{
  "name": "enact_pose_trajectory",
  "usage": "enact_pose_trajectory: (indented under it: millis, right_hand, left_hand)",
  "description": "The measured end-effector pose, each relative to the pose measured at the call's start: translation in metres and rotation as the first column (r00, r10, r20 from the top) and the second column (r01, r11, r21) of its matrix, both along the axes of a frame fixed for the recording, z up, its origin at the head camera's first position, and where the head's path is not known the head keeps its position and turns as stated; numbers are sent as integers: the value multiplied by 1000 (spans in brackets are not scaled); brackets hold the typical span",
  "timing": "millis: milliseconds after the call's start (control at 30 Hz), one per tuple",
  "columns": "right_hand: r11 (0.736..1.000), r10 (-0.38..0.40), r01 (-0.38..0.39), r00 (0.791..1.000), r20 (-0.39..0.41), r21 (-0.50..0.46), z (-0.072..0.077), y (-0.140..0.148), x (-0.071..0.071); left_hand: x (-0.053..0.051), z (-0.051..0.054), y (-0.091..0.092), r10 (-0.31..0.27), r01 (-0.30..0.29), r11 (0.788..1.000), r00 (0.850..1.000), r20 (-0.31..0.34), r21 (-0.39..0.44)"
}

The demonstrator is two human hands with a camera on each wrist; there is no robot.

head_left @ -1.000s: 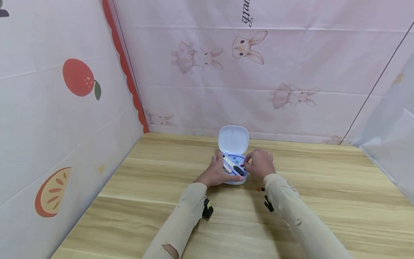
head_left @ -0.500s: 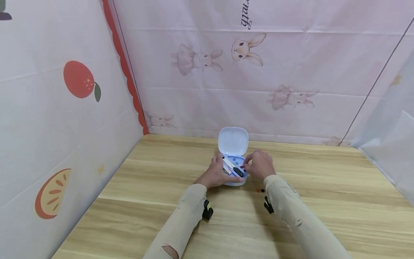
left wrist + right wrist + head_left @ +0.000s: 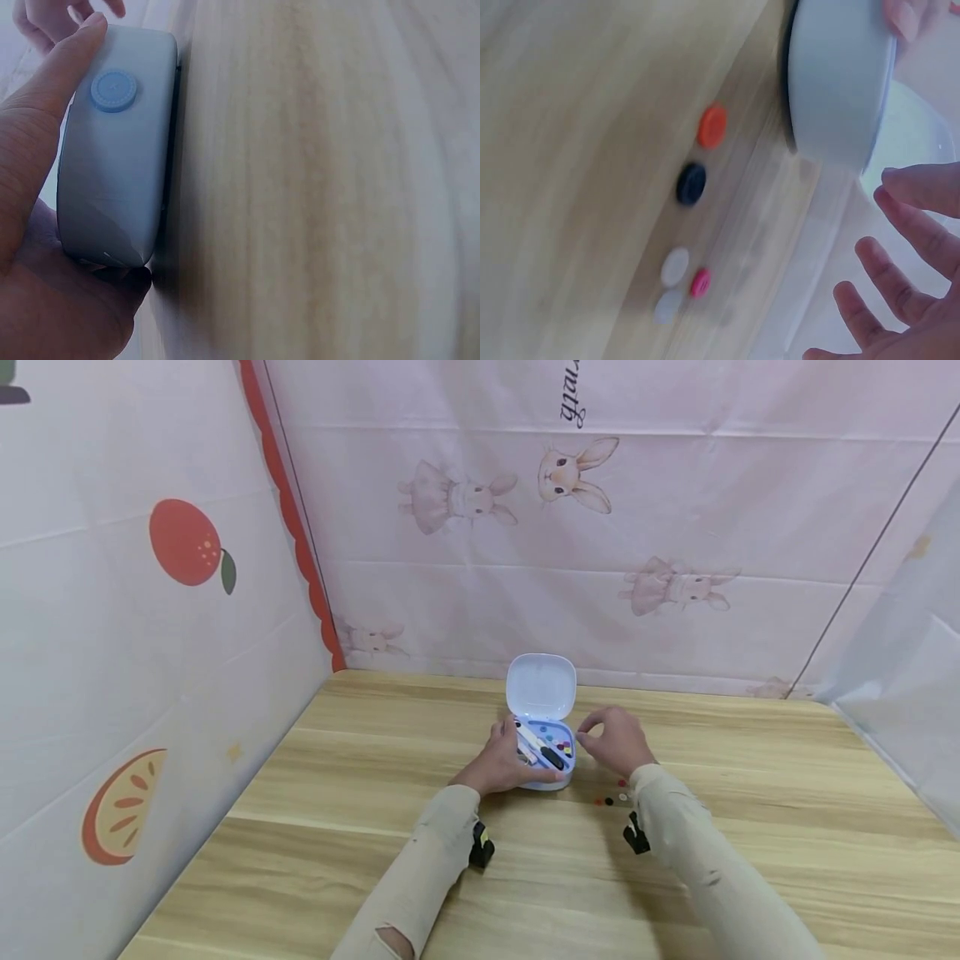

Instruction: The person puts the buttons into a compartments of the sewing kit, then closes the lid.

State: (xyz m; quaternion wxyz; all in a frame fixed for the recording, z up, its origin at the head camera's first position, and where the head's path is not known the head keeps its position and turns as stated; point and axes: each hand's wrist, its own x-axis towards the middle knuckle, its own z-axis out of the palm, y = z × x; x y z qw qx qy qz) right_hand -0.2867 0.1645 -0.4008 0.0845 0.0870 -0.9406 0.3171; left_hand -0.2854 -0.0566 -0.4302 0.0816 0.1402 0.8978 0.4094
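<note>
Right hand (image 3: 615,743) has pulled back a little from the box (image 3: 120,165), thumb and pointing finger close together, other fingers spread. Just left of it, the left hand (image 3: 501,760) grips the box. Buttons (image 3: 691,184) lie near the right wrist.

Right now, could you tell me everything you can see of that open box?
The box looks like smooth pale blue plastic, with rounded corners and a round blue knob on its front. Its paler lid stands open at the far edge. It sits flat on the wood-grain table; inside, a white-and-black tool lies slantwise beside small coloured discs. The left hand grips the box's left side; the right hand is close to its right edge, contact unclear.
</note>
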Motion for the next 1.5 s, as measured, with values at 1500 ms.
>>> enact_pose_trajectory:
  millis: [1500]
  right_hand:
    - [966, -9, -53, 971, 238, 254, 1, 52, 20]
  left_hand:
    - [-3, -2, 1, 5, -4, 1000, 1000, 10, -20]
